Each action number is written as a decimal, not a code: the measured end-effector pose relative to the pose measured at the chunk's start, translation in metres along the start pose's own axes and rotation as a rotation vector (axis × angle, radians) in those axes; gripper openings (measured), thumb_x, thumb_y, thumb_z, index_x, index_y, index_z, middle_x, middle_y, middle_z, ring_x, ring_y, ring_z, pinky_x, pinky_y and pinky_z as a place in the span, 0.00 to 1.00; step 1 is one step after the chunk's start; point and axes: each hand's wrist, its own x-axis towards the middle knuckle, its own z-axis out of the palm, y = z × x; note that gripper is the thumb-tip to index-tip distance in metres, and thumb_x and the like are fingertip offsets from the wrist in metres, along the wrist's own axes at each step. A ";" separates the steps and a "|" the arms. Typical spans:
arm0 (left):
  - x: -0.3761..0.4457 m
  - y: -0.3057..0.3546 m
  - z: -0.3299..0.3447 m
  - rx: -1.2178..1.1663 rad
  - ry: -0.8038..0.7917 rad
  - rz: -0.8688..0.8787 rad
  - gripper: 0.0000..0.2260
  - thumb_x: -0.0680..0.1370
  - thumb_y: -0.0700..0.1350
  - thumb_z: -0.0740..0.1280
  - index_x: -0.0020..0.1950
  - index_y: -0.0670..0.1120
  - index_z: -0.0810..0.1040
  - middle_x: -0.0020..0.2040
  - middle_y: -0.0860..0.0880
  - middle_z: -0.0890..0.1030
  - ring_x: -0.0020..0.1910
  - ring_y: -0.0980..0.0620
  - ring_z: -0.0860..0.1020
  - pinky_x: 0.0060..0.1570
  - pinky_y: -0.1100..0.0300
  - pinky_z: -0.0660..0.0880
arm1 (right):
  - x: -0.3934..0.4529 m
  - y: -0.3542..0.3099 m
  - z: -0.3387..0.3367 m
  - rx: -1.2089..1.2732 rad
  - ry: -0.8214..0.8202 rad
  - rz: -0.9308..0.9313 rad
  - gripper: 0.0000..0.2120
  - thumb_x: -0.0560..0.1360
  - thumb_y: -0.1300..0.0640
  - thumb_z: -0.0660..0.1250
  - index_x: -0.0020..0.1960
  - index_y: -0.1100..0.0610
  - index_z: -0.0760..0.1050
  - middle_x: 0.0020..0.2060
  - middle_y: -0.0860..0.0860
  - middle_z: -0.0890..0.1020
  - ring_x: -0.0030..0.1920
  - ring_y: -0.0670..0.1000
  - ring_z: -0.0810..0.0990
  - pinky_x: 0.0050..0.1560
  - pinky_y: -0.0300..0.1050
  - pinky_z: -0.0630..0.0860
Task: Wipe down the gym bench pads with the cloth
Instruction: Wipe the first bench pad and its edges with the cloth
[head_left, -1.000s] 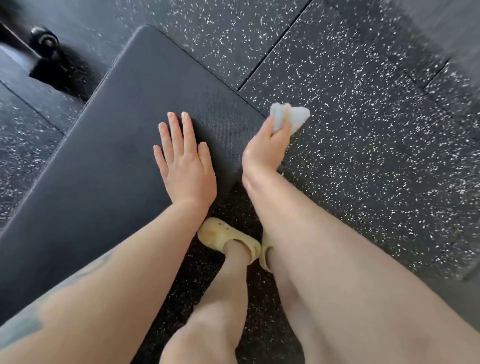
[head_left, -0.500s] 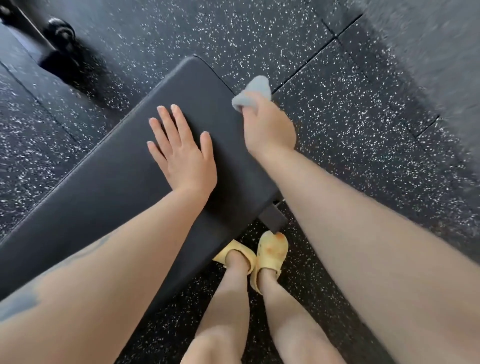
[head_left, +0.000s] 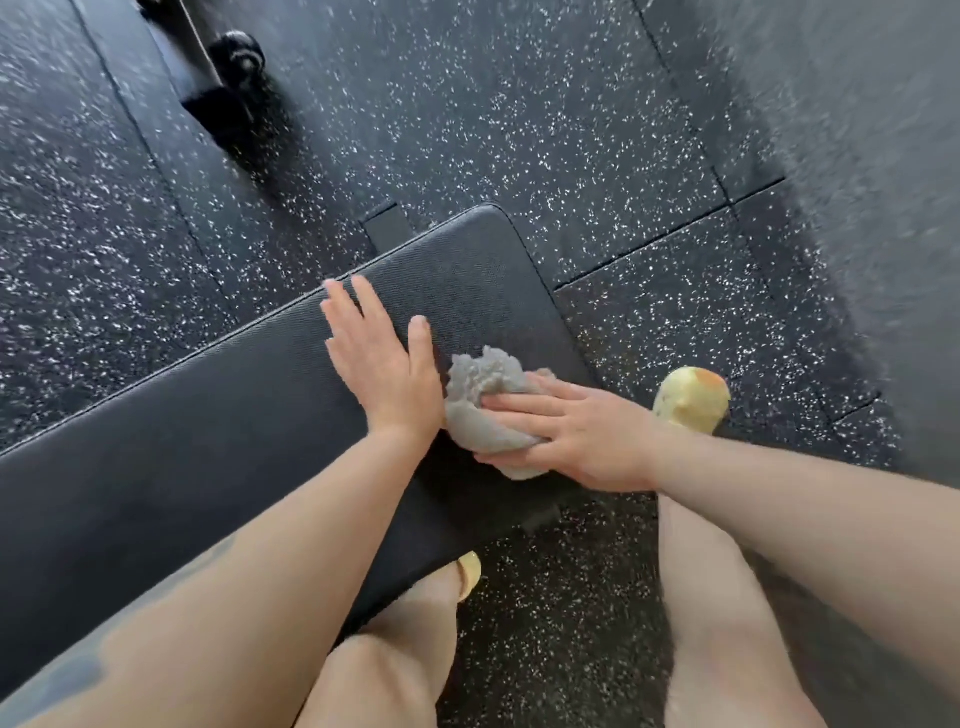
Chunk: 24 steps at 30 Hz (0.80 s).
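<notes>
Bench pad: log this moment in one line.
left hand flat on bench pad | right hand presses cloth onto pad

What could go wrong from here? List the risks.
1. The cloth is bunched into a wad under the right hand, so it may wipe only a narrow strip of the bench pad.
2. The left hand lies flat on the pad beside the cloth, so that patch may go unwiped.

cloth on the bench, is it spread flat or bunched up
Bunched up. The grey cloth sits as a crumpled wad on the bench pad, with the right hand pressing it; no flat layer shows.
</notes>
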 end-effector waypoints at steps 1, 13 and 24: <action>-0.001 0.004 0.003 -0.008 0.064 -0.175 0.32 0.82 0.51 0.57 0.79 0.42 0.46 0.79 0.42 0.43 0.78 0.45 0.43 0.74 0.47 0.42 | -0.002 0.028 -0.008 -0.052 -0.056 -0.164 0.25 0.75 0.60 0.59 0.70 0.47 0.65 0.73 0.52 0.66 0.75 0.54 0.61 0.74 0.59 0.59; -0.032 0.071 0.063 0.060 0.458 -0.917 0.29 0.79 0.54 0.40 0.80 0.47 0.48 0.80 0.47 0.49 0.79 0.48 0.49 0.74 0.48 0.47 | 0.019 0.107 -0.029 -0.015 -0.019 -0.227 0.22 0.70 0.61 0.67 0.63 0.51 0.77 0.72 0.54 0.69 0.72 0.55 0.66 0.74 0.55 0.55; -0.033 0.067 0.077 0.112 0.568 -0.878 0.29 0.79 0.55 0.48 0.79 0.47 0.53 0.80 0.47 0.53 0.78 0.47 0.51 0.74 0.47 0.49 | -0.018 0.082 -0.019 0.165 0.029 0.050 0.17 0.76 0.59 0.58 0.61 0.55 0.79 0.73 0.54 0.66 0.75 0.54 0.58 0.76 0.52 0.48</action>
